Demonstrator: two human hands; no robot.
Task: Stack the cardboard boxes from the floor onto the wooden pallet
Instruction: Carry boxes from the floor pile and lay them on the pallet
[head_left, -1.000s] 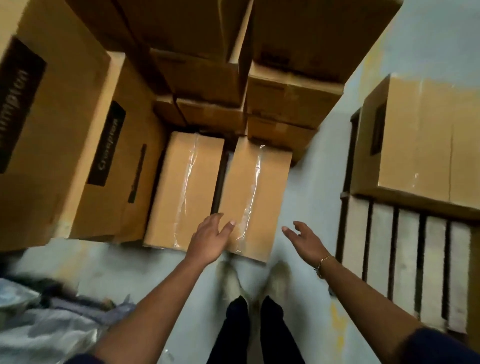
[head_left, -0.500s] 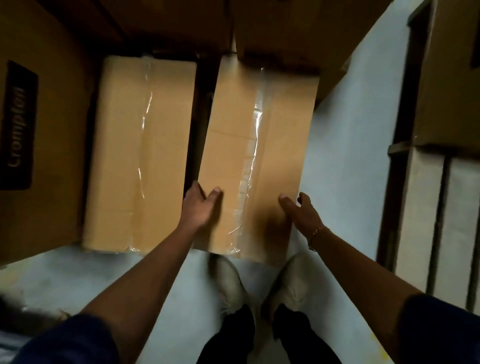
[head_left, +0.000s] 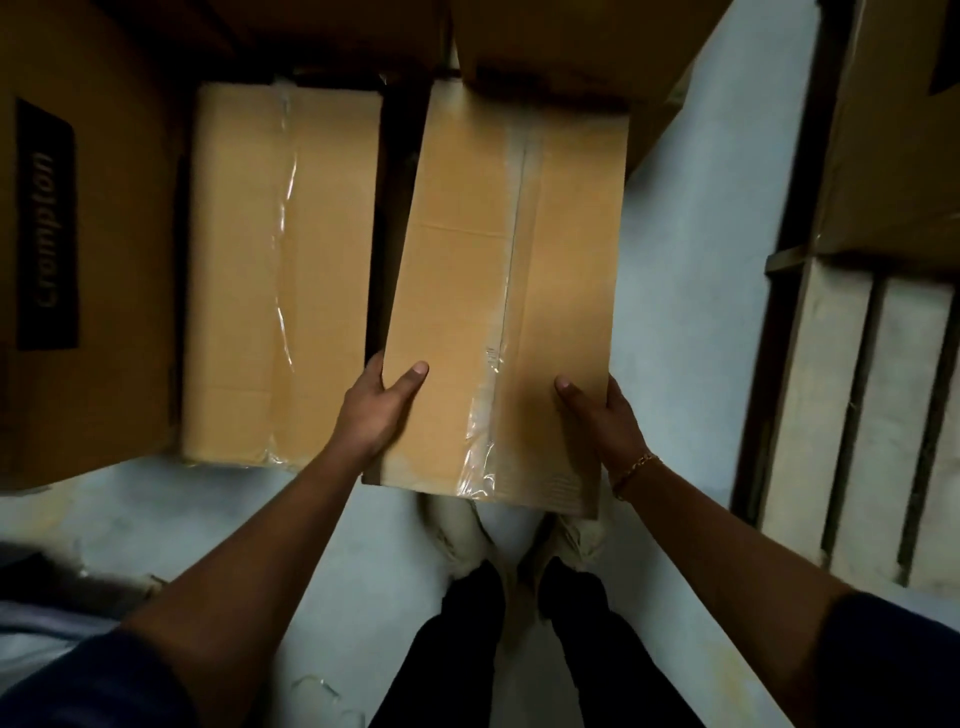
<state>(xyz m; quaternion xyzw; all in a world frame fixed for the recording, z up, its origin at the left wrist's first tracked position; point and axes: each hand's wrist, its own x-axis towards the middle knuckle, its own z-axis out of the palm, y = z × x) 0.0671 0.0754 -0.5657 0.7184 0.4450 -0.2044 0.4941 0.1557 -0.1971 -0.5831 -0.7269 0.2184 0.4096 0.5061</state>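
A long taped cardboard box (head_left: 498, 270) lies in front of me, its near end over my shoes. My left hand (head_left: 376, 410) grips its left edge near the front corner, thumb on top. On the right edge my right hand (head_left: 602, 415) grips the same way, thumb on the top face. A second taped box (head_left: 270, 270) of like shape lies on the floor just left of it. The wooden pallet (head_left: 852, 415) is at the right, with a cardboard box (head_left: 898, 135) standing on its far part.
A big printed carton (head_left: 88, 234) stands at the left. More stacked cartons (head_left: 566, 41) rise behind the two taped boxes. Pale floor (head_left: 691, 322) runs between the boxes and the pallet. Crumpled plastic lies at the bottom left.
Both hands reached forward and closed on the sides of the right-hand taped box. The box now sits closer and larger in view, with its near end over my shoes.
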